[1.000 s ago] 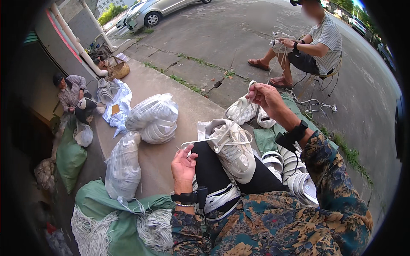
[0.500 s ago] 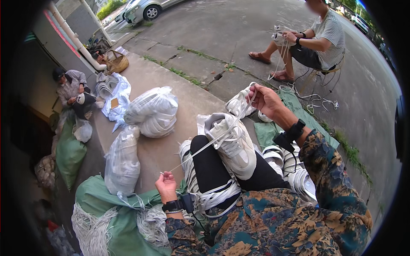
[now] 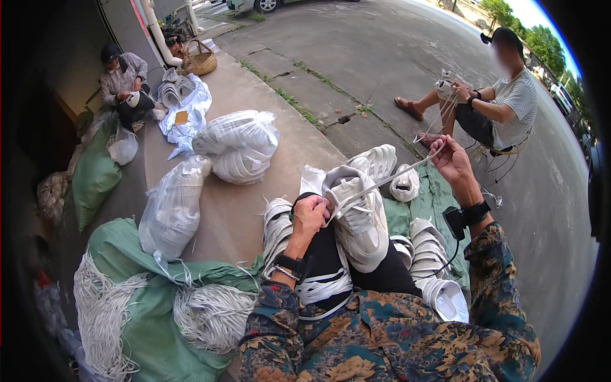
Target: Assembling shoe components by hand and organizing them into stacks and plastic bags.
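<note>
A white sneaker [image 3: 366,237] rests on my black-trousered lap, its toe pointing toward me. A white shoelace [image 3: 389,180] is threaded through its upper eyelets and stretches up to the right. My right hand [image 3: 453,163], raised beyond the shoe, is closed in a pinch on that lace. Against the left side of the shoe's opening, my left hand [image 3: 309,215] has its fingers pinched on the lace near the eyelets; its fingertips are partly hidden. More white laces [image 3: 326,290] lie in a bundle across my left thigh.
Stacked white shoe uppers [image 3: 435,254] stand at my right, more shoes [image 3: 375,162] beyond my knees. Left are bagged shoes [image 3: 172,207] and a green sack [image 3: 156,312] with lace bundles. Two people sit working: one far left, one [image 3: 509,105] on a stool at right.
My left hand has moved from low left up to the shoe's side. My right hand has gone farther right, drawing a longer stretch of lace. The view has shifted.
</note>
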The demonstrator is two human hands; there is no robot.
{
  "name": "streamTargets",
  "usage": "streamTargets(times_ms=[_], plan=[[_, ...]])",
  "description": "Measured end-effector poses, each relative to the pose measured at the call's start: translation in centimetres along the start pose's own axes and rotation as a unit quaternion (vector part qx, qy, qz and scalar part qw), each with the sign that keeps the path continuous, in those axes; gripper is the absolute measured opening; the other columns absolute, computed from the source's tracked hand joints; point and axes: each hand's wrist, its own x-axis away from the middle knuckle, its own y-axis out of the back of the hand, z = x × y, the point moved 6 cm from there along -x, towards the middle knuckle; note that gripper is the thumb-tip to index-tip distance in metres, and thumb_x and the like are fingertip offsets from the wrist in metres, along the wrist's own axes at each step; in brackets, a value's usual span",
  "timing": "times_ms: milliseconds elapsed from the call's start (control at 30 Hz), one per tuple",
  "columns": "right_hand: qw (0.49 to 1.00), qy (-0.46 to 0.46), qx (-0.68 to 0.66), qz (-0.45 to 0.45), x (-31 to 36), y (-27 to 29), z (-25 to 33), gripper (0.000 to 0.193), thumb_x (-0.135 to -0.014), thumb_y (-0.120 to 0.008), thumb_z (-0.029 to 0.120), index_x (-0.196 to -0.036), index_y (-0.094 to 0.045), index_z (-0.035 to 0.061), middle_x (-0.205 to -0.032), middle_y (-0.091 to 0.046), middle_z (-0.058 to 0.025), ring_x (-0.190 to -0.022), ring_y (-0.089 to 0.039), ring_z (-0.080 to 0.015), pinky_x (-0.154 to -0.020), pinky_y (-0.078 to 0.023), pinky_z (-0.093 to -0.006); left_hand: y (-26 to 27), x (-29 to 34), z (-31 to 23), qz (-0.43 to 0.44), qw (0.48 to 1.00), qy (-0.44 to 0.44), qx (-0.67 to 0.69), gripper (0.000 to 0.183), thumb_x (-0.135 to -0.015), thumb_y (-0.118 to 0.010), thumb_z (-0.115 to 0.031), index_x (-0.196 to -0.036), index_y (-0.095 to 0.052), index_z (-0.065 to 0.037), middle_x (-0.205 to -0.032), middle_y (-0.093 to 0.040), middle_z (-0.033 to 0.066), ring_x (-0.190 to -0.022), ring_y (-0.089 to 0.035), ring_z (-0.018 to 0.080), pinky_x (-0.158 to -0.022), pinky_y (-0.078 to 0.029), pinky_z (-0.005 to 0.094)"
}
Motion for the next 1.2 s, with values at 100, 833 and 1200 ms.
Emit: streamTargets(times_ms=[100,833,1200], plan=[[1.0,-0.025,0.012,0.001,-0.4,1.9,0.2,0.02,-0.092,-0.044,0.019,-0.089,-0.054,0.0025,-0.07,-0.056,-0.0013,-0.061,-0.053,-0.0117,-0.054,-0.046,-0.0231,-0.3,0.3,-0.1,0.019,0.999,0.021,-0.035,0.017,-0.087,-0.053,-0.017,-0.083,-0.058,-0.001,-0.054,-0.054,0.0017,-0.036,-0.045,0.0065,-0.029,-0.03,0.0183],[0.535,0.361,0.673,0.361,6.2,-13.0,-17.0,0.008,-0.061,-0.066,0.014,-0.069,-0.065,0.0118,-0.085,-0.055,-0.0037,-0.09,-0.049,-0.0244,-0.076,-0.036,-0.0391,-2.3,0.1,-2.7,-0.037,0.929,-0.083,-0.36,0.019,-0.076,-0.051,-0.018,-0.071,-0.061,-0.002,-0.063,-0.059,0.0158,-0.057,-0.056,0.0289,-0.052,-0.044,0.0374],[0.594,0.293,0.653,0.369,4.9,-11.1,-16.8,0.007,-0.066,-0.066,0.02,-0.072,-0.07,0.0174,-0.104,-0.058,-0.0032,-0.102,-0.048,-0.0246,-0.085,-0.034,-0.0398,-1.6,0.5,-5.5,-0.032,0.928,-0.143,-0.341,0.022,-0.068,-0.064,-0.006,-0.09,-0.06,-0.004,-0.068,-0.059,0.0071,-0.056,-0.055,0.0146,-0.055,-0.044,0.0295]])
